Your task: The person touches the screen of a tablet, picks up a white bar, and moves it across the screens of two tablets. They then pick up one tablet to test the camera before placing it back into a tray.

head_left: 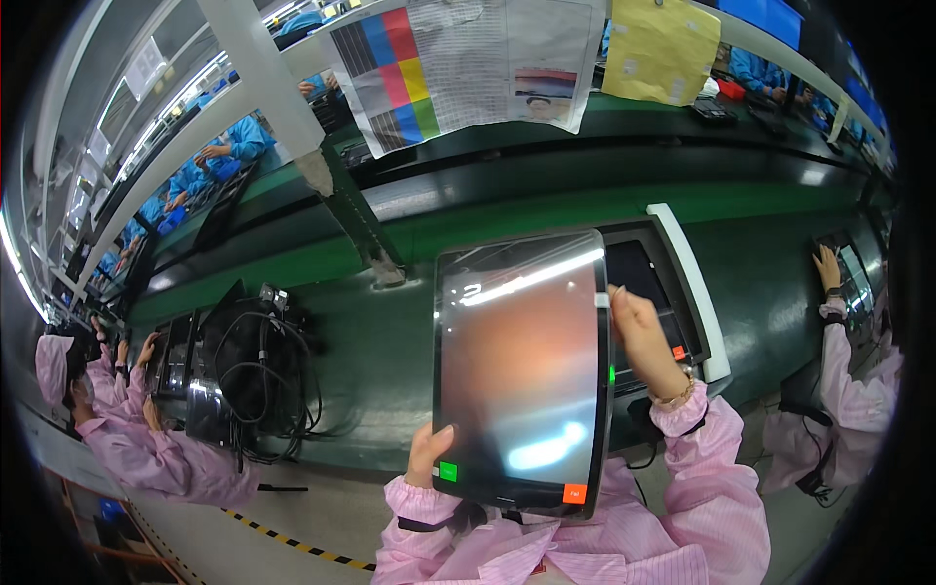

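A large tablet-like display (520, 361) is held up in front of me, tilted toward me, between both hands. Its lit screen shows a blurred orange-brown picture, with a green square low on the left and a red one low on the right. My left hand (429, 454) grips the lower left edge, thumb on the front and the other fingers hidden behind. My right hand (639, 336) is closed on the upper right edge, beside a small glowing green light. Just behind that hand, a second dark display (639, 273) lies on the bench, partly covered by the held one.
A white bar (690, 292) borders the second display. Left on the green bench (380, 331) lies a tangle of black cables (261, 361). Co-workers in pink handle displays at both sides. A post (341, 205) and hanging sheets (468, 73) stand ahead.
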Available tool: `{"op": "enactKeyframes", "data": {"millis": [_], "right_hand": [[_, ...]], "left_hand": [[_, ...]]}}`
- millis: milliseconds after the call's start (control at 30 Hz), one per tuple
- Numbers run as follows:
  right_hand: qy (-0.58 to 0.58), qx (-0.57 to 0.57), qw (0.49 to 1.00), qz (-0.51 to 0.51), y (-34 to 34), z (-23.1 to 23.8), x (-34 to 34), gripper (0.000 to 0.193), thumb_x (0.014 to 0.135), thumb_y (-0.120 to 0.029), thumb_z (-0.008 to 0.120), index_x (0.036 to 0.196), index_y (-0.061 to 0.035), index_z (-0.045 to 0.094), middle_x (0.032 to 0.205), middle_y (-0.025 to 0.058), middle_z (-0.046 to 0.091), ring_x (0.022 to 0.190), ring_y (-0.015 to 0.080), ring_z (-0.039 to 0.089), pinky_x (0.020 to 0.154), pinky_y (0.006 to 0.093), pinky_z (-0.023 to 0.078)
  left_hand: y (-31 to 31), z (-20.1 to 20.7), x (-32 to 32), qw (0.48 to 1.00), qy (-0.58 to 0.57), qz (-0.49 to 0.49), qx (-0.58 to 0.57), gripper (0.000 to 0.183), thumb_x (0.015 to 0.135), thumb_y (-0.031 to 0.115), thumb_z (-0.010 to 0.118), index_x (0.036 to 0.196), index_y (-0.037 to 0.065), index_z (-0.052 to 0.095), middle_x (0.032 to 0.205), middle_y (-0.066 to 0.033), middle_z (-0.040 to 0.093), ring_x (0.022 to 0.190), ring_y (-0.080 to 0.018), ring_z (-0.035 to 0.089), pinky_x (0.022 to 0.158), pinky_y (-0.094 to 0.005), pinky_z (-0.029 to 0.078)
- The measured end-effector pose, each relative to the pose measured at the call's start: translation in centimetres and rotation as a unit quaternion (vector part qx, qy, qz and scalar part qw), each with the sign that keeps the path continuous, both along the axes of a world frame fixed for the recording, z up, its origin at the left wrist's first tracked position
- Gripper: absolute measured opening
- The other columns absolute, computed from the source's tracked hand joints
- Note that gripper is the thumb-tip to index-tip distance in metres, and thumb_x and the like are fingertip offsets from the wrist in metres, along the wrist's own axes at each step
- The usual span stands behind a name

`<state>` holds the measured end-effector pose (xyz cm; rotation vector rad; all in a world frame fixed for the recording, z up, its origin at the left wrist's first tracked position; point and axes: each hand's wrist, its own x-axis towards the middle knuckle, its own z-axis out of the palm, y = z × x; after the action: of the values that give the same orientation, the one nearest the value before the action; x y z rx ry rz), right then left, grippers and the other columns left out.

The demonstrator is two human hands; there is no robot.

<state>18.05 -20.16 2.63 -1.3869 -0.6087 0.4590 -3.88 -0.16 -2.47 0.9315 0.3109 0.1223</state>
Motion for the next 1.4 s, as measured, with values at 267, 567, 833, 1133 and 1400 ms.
{"op": "enactKeyframes", "data": {"millis": [267, 567, 833, 1133, 1400], "right_hand": [[0.173, 0.081, 0.974, 0.124, 2.5, 2.5, -1.6, 0.043, 0.098, -0.038, 0.039, 0.114, 0.0, 0.05, 0.095, -0.0007, 0.055, 0.087, 0.0075, 0.052, 0.079, 0.0241, 0.043], [0.101, 0.184, 0.978, 0.018, 6.0, 4.4, 0.4, 0.022, 0.097, -0.026, 0.046, 0.09, -0.0058, 0.053, 0.087, -0.0031, 0.054, 0.085, 0.0048, 0.048, 0.08, 0.0223, 0.039], [0.012, 0.264, 0.964, 0.036, 10.0, 6.2, 5.9, 0.02, 0.096, -0.023, 0.048, 0.094, -0.0037, 0.054, 0.088, -0.0021, 0.056, 0.082, 0.0042, 0.049, 0.076, 0.0202, 0.039], [-0.024, 0.267, 0.963, -0.013, 13.8, 6.5, 10.2, 0.022, 0.096, -0.023, 0.047, 0.092, -0.0033, 0.055, 0.087, 0.0001, 0.057, 0.083, 0.0061, 0.05, 0.077, 0.0224, 0.04], [-0.002, 0.285, 0.958, 0.014, 14.3, 5.9, 11.1, 0.022, 0.096, -0.024, 0.048, 0.093, -0.0025, 0.053, 0.087, 0.0019, 0.058, 0.08, 0.0068, 0.054, 0.074, 0.0238, 0.045]], "left_hand": [[0.5, 0.1, 2.2, 0.985, -0.05, 0.124, 0.108, 0.031, 0.088, 0.021, 0.054, 0.107, -0.004, 0.057, 0.097, -0.0076, 0.061, 0.082, -0.0132, 0.058, 0.072, -0.0253, 0.046], [3.6, 3.9, 5.5, 0.911, -0.081, 0.099, 0.391, 0.032, 0.092, 0.02, 0.052, 0.117, -0.001, 0.052, 0.1, -0.0044, 0.057, 0.081, -0.0095, 0.052, 0.075, -0.0251, 0.042], [5.8, 5.9, 9.5, 0.95, -0.179, -0.002, 0.255, 0.078, 0.092, 0.016, 0.047, 0.145, 0.019, -0.009, 0.132, -0.0207, 0.042, 0.084, -0.029, 0.066, 0.061, -0.0296, 0.054], [8.0, 7.0, 13.2, 0.94, -0.186, 0.043, 0.284, 0.08, 0.091, 0.014, 0.049, 0.146, 0.021, -0.007, 0.126, -0.0222, 0.05, 0.076, -0.0282, 0.068, 0.057, -0.0279, 0.055], [8.9, 6.0, 14.3, 0.943, -0.189, 0.041, 0.269, 0.075, 0.092, 0.011, 0.046, 0.146, 0.02, -0.005, 0.117, -0.0242, 0.055, 0.071, -0.027, 0.068, 0.056, -0.0275, 0.056]]}}
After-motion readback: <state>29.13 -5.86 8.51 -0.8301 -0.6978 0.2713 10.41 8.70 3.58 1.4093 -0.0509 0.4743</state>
